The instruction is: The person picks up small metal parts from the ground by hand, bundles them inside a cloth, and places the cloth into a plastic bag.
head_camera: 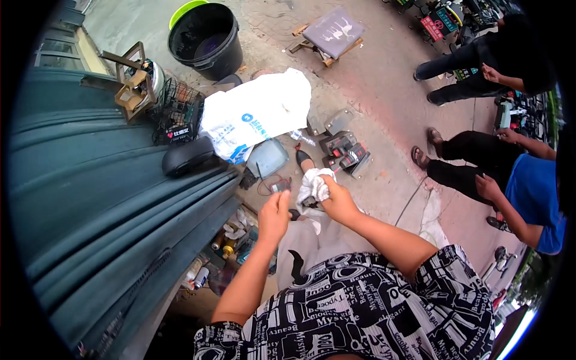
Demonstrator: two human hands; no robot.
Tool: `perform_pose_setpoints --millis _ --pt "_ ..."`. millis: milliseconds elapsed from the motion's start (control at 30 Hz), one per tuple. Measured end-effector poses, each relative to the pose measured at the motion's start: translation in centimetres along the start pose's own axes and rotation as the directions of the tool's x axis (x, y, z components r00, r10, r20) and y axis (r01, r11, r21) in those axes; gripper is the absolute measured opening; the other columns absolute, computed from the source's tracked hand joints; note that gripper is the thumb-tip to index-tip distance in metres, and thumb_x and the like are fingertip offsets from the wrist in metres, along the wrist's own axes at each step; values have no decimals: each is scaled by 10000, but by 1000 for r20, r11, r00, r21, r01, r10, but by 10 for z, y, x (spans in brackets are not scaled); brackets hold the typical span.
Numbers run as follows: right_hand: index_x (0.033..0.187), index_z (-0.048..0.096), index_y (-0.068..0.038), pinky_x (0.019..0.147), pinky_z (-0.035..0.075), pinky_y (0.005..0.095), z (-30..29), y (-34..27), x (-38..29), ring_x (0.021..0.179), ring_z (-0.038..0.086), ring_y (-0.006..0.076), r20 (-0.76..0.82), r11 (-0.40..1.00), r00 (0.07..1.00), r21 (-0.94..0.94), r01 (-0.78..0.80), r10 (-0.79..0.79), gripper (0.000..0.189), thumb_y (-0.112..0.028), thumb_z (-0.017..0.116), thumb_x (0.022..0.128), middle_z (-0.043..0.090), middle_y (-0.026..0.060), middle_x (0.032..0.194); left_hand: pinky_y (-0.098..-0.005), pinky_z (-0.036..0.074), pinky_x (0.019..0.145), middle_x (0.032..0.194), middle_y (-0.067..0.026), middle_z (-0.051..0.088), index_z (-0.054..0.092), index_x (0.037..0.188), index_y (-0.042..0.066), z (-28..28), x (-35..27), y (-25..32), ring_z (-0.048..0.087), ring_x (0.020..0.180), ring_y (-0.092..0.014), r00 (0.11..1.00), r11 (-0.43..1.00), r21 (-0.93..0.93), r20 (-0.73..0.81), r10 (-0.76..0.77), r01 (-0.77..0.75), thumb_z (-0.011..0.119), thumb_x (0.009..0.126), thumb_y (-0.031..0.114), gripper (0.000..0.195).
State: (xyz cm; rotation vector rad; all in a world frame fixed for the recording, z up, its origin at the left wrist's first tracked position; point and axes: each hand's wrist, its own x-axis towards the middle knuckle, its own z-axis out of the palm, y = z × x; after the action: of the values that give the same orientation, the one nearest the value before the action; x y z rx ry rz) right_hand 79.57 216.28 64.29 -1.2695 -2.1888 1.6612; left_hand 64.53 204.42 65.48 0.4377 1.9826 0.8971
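Observation:
My right hand (338, 200) is closed around a crumpled, soiled white cloth (315, 185) in front of my lap. Dark patches show on the cloth's lower side; whether it wraps something cannot be told. To the left of it, my left hand (274, 216) is raised with its fingers close together, apart from the cloth. What lies between its fingertips is too small to tell. Beyond that hand, a small grey device with thin leads (280, 185) rests on the ground. A cordless power tool (352, 155) lies in an open case (360, 167) past my right hand.
A translucent plastic container (268, 157) stands by a large white plastic bag (265, 105). Farther off are a black bucket (204, 42), a wire basket (180, 105) and a folding stool (333, 33). Two people (472, 63) stand at the right. Green metal shutters (112, 189) border the left.

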Motion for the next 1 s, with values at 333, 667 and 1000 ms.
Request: perform_pose_setpoints --millis 333,667,1000 --pt "1163 476 -86 722 485 358 -71 74 51 848 635 354 -324 964 912 2 -266 253 344 -38 528 827 618 217 885 -433 457 838 1074 -177 589 586 1025 26 47 301 27 564 979 -346 877 704 557 98 471 -440 626 801 178 273" --pt "1199 461 -72 754 485 374 -82 118 36 877 614 393 -388 899 830 -9 -438 401 454 12 518 757 611 233 918 -429 469 864 1200 -140 537 536 1140 55 91 384 5 556 1058 -329 954 619 731 157 255 -286 613 837 231 359" --pt "1185 472 -49 788 468 298 -68 105 62 880 606 192 -299 914 874 -8 -405 384 406 -59 643 816 619 141 946 -443 503 736 920 -202 619 573 965 23 57 326 -62 614 870 -362 929 448 839 367 -49 -308 566 849 259 263"
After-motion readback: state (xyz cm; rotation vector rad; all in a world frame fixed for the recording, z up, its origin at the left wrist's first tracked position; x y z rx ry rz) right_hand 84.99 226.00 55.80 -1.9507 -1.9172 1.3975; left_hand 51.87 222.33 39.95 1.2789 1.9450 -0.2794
